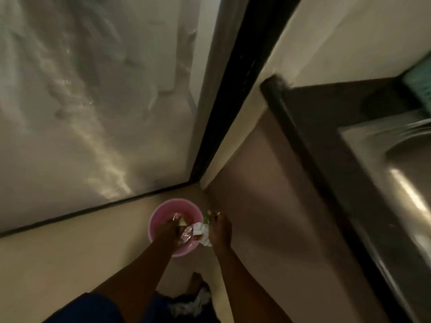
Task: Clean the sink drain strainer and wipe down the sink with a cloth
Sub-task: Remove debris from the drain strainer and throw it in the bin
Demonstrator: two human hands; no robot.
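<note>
- The person is bent over a round pink plastic bin point(161, 214) on the beige floor point(70, 252), low in the middle of the frame. I take this for emptying the drain strainer's muck, though I can't pick out the strainer itself in the blur.
- The left hand point(166, 229) reaches down inside the bin and the right hand point(221, 230) sits at its right rim. Whether the fingers of either are gripping something or lying loose, I cannot tell.
- Crumpled white wrappers point(203, 231) are heaped up to the right rim, with a small green scrap point(207, 217) just by the right hand. A knock there could tip the litter onto the floor.
- If the strainer is being tapped out, a wet, slippery grip might let it drop in among the rubbish.
- The stainless steel sink point(396, 183) is well apart, along the right edge of the frame behind the dark tabletop edge point(303, 148). Carrying anything dripping back could leave slippery spots on the floor.
</note>
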